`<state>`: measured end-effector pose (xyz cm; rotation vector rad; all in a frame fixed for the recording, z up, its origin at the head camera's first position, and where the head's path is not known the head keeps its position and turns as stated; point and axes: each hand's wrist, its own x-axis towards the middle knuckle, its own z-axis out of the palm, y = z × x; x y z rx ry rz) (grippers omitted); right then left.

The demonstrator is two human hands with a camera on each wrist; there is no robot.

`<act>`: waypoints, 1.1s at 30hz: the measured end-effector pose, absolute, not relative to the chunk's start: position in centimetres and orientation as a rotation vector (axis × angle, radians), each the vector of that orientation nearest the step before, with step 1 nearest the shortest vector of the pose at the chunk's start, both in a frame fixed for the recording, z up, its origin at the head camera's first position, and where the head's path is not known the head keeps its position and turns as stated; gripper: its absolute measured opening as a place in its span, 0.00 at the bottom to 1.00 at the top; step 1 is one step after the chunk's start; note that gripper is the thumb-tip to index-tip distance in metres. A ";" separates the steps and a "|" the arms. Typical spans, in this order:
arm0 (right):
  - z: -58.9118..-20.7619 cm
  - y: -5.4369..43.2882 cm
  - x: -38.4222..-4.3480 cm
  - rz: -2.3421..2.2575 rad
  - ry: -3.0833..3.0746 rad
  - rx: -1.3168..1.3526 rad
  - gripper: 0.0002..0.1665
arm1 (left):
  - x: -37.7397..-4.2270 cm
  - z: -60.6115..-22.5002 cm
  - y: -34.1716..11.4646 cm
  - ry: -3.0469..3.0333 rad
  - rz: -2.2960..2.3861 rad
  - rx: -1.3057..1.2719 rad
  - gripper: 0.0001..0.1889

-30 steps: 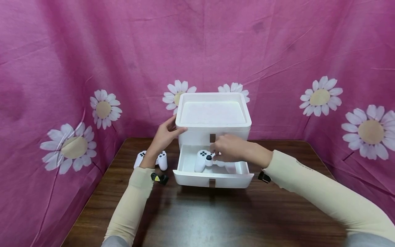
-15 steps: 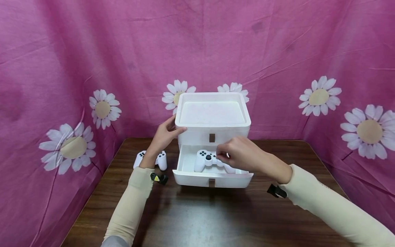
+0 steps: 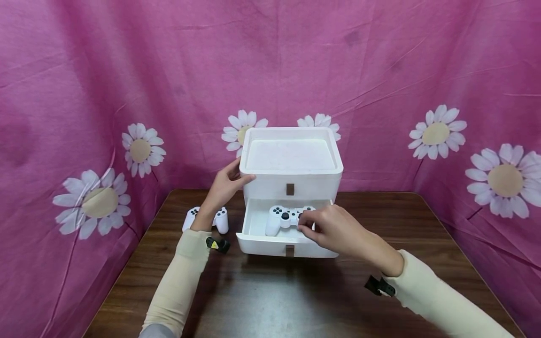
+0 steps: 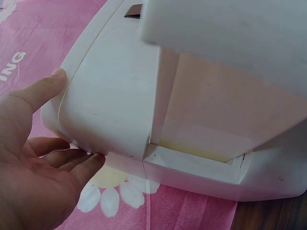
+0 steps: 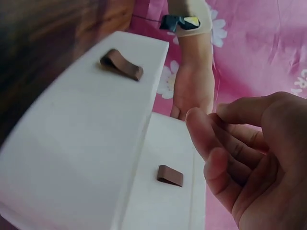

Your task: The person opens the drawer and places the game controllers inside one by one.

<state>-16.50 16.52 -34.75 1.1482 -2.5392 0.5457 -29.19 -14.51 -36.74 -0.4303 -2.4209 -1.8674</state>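
A white two-drawer unit (image 3: 270, 186) stands on the table with its lower drawer (image 3: 264, 246) pulled out. Inside that drawer lies a white game controller (image 3: 286, 217), its right part hidden behind my right hand (image 3: 338, 230). That hand is over the drawer's front right corner, fingers loosely curled; the right wrist view shows nothing between them. My left hand (image 3: 226, 185) rests against the unit's upper left front corner, thumb on the front edge and fingers along the side. Partly behind my left wrist, another white controller (image 3: 221, 220) lies on the table.
Brown pull tabs mark the upper drawer (image 3: 289, 189) and the lower one. The unit's top is a shallow recessed tray (image 3: 291, 171). Beneath is a dark wooden table (image 3: 270, 300). A pink cloth (image 3: 270, 61) with printed daisies hangs behind and at both sides.
My right hand has moved back towards me and down, from above the controller to the drawer's front right corner. The left hand, drawer and controllers have stayed put.
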 end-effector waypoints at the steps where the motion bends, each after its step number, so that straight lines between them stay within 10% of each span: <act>1: -35.0 16.5 -16.3 0.573 -2.535 1.138 0.07 | -29.2 -36.8 -14.5 -2.421 -1.868 -0.429 0.43; 33: -44.1 15.8 -12.3 1.084 -2.728 0.752 0.03 | -29.4 -36.8 -14.6 -2.415 -1.912 -0.423 0.43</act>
